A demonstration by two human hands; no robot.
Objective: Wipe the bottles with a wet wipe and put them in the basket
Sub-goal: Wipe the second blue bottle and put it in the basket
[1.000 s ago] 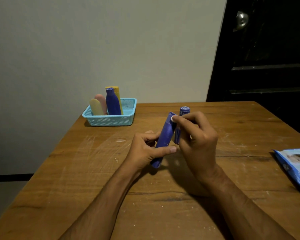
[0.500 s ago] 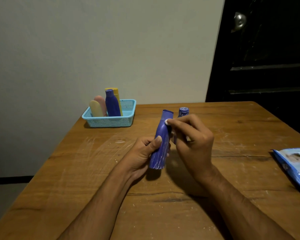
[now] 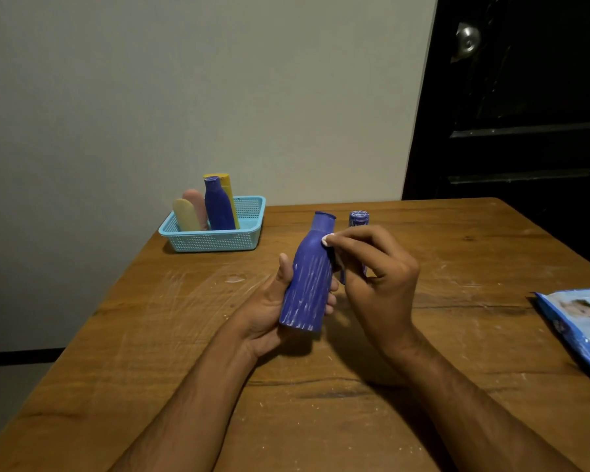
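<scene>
Counting four bottles (image 3: 215, 207) in basket (image 3: 215, 238), perhaps two outside.

Blue white-streaked bottle (image 3: 307, 284), light-blue perforated basket (image 3: 215, 238), brown table (image 3: 423, 386).

Basket (image 3: 215, 238) far left on table (image 3: 150, 335); wipe pack (image 3: 579, 321) right edge.

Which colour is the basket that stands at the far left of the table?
The basket is light blue with perforated walls, seen best in the head view.
</scene>
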